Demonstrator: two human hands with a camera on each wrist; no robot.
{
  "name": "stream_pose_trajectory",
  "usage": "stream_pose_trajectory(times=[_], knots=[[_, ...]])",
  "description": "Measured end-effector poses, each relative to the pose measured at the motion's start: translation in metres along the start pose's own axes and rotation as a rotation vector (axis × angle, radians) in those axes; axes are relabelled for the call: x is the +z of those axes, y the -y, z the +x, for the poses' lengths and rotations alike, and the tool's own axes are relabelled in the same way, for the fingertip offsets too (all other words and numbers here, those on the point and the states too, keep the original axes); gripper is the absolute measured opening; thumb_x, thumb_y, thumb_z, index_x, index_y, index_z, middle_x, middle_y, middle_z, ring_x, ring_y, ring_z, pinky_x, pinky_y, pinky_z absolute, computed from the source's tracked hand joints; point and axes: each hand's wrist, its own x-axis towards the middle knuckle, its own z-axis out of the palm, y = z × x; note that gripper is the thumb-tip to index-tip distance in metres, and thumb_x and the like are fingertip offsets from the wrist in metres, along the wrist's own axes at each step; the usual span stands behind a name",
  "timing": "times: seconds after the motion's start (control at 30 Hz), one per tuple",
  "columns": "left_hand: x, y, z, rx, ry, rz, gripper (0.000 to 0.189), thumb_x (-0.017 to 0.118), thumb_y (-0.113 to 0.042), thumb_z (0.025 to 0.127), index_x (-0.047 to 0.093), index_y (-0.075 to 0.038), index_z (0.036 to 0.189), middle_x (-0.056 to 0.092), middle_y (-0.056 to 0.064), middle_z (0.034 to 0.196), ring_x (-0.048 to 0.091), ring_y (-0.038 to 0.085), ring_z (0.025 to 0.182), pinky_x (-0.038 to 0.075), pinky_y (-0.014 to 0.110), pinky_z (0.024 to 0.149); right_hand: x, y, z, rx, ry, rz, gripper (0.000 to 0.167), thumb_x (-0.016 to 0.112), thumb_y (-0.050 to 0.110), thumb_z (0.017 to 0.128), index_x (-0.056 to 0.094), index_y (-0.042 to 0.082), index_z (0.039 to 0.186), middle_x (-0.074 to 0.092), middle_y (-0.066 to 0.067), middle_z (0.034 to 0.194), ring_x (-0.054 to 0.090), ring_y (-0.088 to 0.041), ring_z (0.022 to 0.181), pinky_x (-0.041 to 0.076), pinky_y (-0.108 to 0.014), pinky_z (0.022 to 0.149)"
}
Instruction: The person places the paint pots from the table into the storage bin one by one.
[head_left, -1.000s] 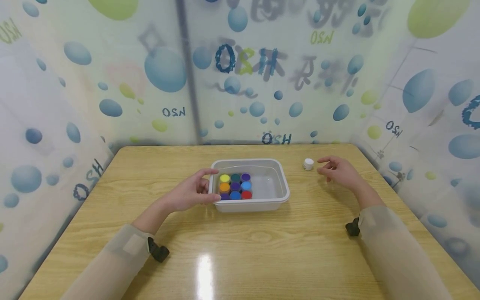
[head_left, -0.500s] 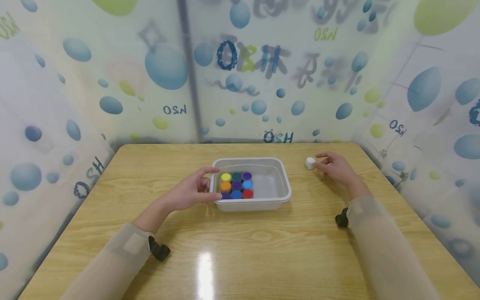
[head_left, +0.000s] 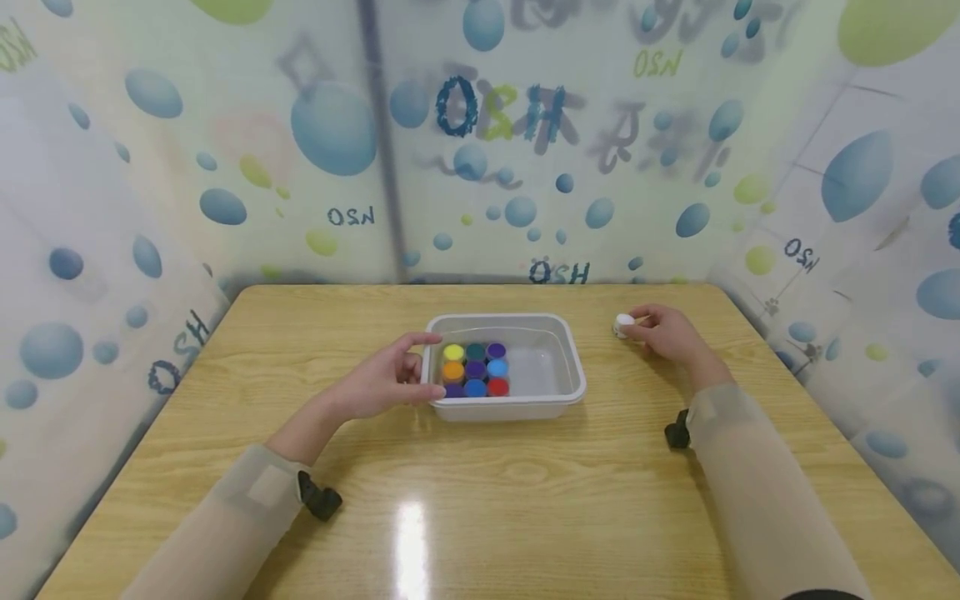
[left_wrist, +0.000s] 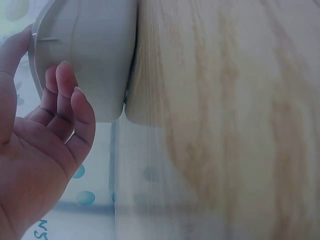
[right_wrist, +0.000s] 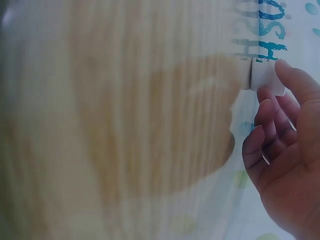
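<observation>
A pale grey plastic tub (head_left: 510, 412) stands near the middle of the table. My left hand (head_left: 371, 383) grips its left end, the thumb on the front rim and the index finger at the left rim. In the left wrist view the other fingers curl beside the tub wall (left_wrist: 97, 60). Several small round paint pots (head_left: 475, 370) with coloured tops fill the tub's left part. To the right of the tub, a small white pot (head_left: 622, 324) stands on the table. My right hand (head_left: 666, 335) pinches it from the right; the right wrist view shows the white pot (right_wrist: 266, 76) by thumb and fingertips.
The wooden table (head_left: 525, 492) ends at the back against a patterned curtain (head_left: 495, 200), which also runs along both sides. A small black wrist camera (head_left: 320, 498) sits under the left cuff, another under the right.
My right hand has moved left to the white pot and taken it between thumb and fingers. The left hand has stayed on the tub. The head view has shifted slightly.
</observation>
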Motion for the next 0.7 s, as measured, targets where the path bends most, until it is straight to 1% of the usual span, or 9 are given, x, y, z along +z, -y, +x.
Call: stream_pose_trajectory(times=[0.13,0.3,0.53,0.7], knots=[[0.001,-0.002,-0.001,0.009,0.005,-0.007,0.087,0.084,-0.035,0.1,0.034,-0.015,0.167,0.067,0.006,0.095,0.058,0.024,0.085,0.049,0.028,0.075,-0.001,0.001,-0.003,-0.011,0.005,-0.022,0.052,0.075,0.034,0.106,0.062,-0.002,0.141,0.072,-0.019,0.118,0.065,-0.014,0.076,0.053,-0.027,0.072],[0.001,-0.003,-0.001,0.011,0.006,-0.007,0.085,0.084,-0.034,0.1,0.034,-0.015,0.167,0.066,0.006,0.095,0.058,0.023,0.084,0.049,0.028,0.074,-0.005,0.011,-0.009,-0.051,-0.005,-0.049,0.056,0.075,0.042,0.105,0.065,0.002,0.142,0.07,-0.016,0.118,0.065,-0.019,0.081,0.055,-0.029,0.073],[0.0,-0.001,-0.001,0.003,0.005,-0.009,0.085,0.083,-0.035,0.101,0.034,-0.015,0.167,0.066,0.006,0.095,0.058,0.024,0.085,0.049,0.028,0.075,-0.013,0.043,-0.02,-0.155,-0.032,-0.062,0.056,0.075,0.05,0.104,0.067,0.009,0.143,0.071,-0.014,0.12,0.063,-0.025,0.092,0.056,-0.031,0.077],[0.0,0.0,0.0,-0.004,0.005,-0.015,0.085,0.083,-0.036,0.101,0.033,-0.016,0.167,0.066,0.006,0.096,0.058,0.024,0.087,0.049,0.028,0.076,-0.012,0.07,-0.029,-0.202,-0.036,-0.078,0.052,0.076,0.052,0.103,0.071,0.013,0.137,0.07,-0.011,0.116,0.061,-0.026,0.09,0.055,-0.03,0.073]])
